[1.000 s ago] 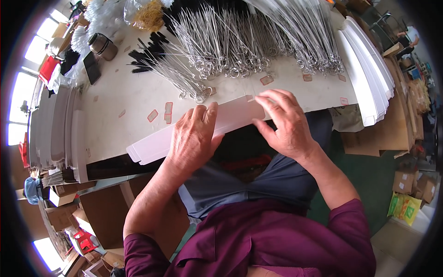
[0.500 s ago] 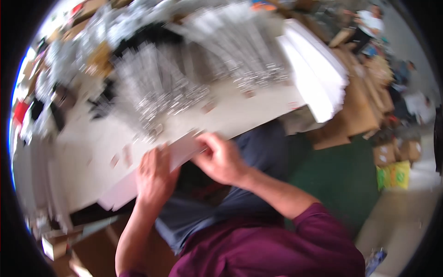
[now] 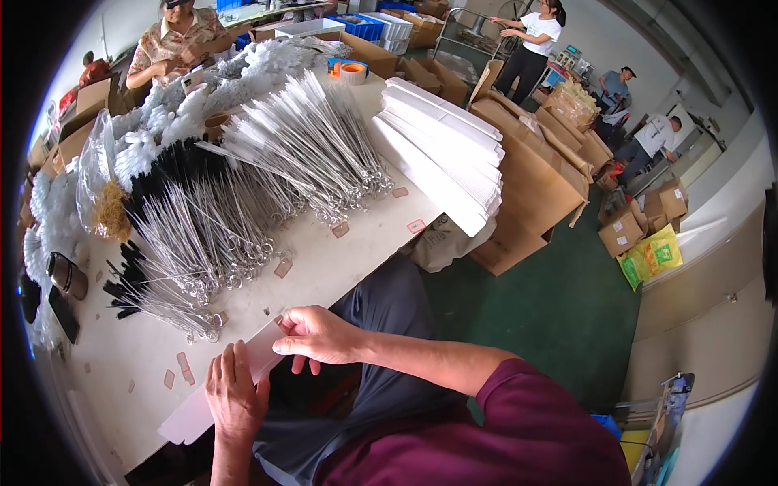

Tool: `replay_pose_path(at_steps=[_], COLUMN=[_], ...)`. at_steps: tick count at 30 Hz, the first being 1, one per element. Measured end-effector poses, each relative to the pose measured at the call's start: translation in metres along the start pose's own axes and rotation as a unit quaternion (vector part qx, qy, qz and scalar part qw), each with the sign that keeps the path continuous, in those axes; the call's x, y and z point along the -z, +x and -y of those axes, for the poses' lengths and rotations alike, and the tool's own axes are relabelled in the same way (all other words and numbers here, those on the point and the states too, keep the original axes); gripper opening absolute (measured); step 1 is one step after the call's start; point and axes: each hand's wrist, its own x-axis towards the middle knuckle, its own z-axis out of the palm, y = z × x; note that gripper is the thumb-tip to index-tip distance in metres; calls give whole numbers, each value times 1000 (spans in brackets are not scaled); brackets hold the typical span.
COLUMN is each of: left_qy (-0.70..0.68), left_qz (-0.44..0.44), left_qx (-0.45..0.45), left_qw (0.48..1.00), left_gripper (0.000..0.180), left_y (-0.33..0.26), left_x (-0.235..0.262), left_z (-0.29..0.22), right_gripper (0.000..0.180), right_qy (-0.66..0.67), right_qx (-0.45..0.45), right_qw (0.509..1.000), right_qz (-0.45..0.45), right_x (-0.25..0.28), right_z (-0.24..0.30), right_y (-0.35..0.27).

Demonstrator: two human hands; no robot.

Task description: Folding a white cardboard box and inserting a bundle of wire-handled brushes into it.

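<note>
The left hand point(image 3: 233, 398) clamped a long, flat, translucent-white strip point(image 3: 186, 418) at the near edge of the white bench point(image 3: 324, 271); uneven pressure could have creased it. The strip ran far and right from that grip to the right hand point(image 3: 320, 334), fingertips at its far end, whether pinching I couldn't tell. Silver ring-ended wires point(image 3: 203, 235) lay beyond.

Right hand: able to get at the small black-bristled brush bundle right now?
Probably yes: the small brush bundle has its ring ends toward the right hand, nothing tall between. That hand is at the end of the pale strip, though, so would likely need to let go first.
</note>
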Motion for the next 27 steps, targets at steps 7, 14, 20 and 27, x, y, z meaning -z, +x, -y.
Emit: replay_pose_path(at_steps=[7, 14, 20, 27], left_qy=[-22, -64, -90, -136], left_qz=[-4, 24, 45, 86], left_qx=[-35, -5, 7, 40], left_qw=[999, 998, 995, 986], left_gripper=[64, 63, 62, 55], left_y=[2, 6, 21, 29], left_x=[6, 12, 13, 10], left_z=[2, 3, 0, -3], right_gripper=[43, 48, 68, 51], right_qy=[109, -34, -568, -714], right_qx=[-71, -28, 408, 332], right_qw=[991, 998, 711, 616], right_qz=[19, 37, -71, -29], right_x=[5, 10, -7, -16], right_z=[6, 7, 0, -13], right_y=[-1, -8, 7, 21])
